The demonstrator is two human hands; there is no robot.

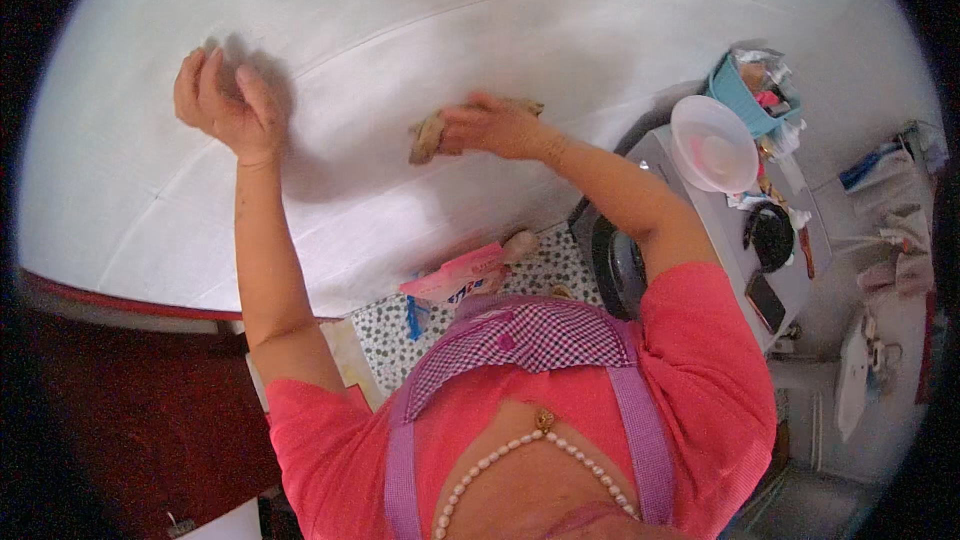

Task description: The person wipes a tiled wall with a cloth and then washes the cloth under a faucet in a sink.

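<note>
My right hand [490,127] is gripping tan cloth [427,138], fingers wrapping it narrowly, ends poking out both sides. Cloth is lying before white wall [500,40]; can't tell contact. My left hand [232,105] is hovering near wall, fingers loosely curling, thumb standing apart. Pale bowl [698,125] is sitting beside blue basket [735,100].

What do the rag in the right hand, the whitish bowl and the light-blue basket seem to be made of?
The rag in the right hand looks like soft, matt fabric: it bunches and folds. The whitish bowl is probably smooth plastic, being milky and translucent. The light-blue basket is likely plastic too, judging by its even colour and stiff walls, but its finish is unclear.
</note>
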